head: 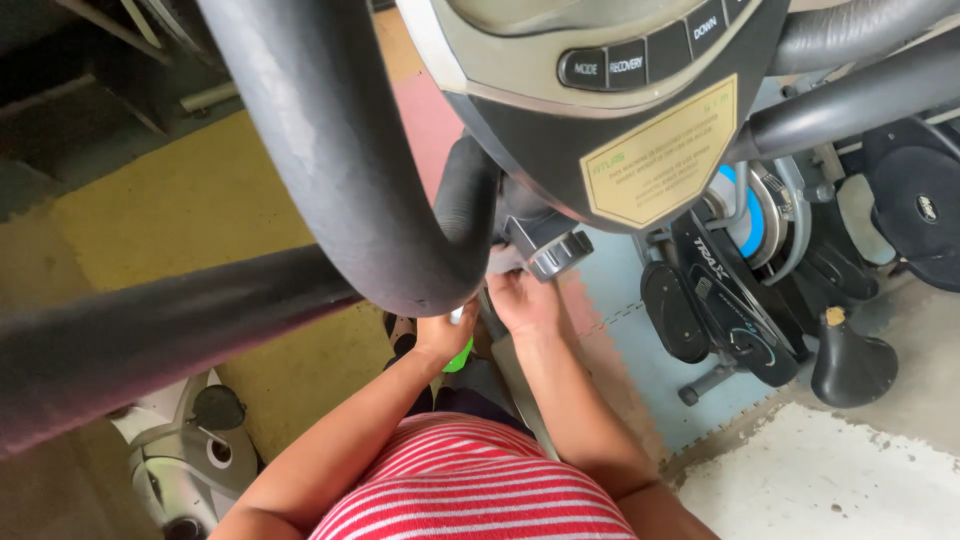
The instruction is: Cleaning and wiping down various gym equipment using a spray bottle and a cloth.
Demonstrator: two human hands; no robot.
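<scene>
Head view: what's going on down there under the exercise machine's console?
A person in a red-and-white striped shirt reaches both hands under the console of an exercise machine. The left hand grips a tool with a green handle; the right hand touches the frame just below the grey knob. Another exercise bike stands to the right.

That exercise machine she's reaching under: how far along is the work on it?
Nothing looks finished. The left hand holds a green-handled tool, the right hand sits at the grey knob below the console. What remains can't be told.

Two hands [445, 335]; perhaps two exercise bikes [730, 300]
</scene>
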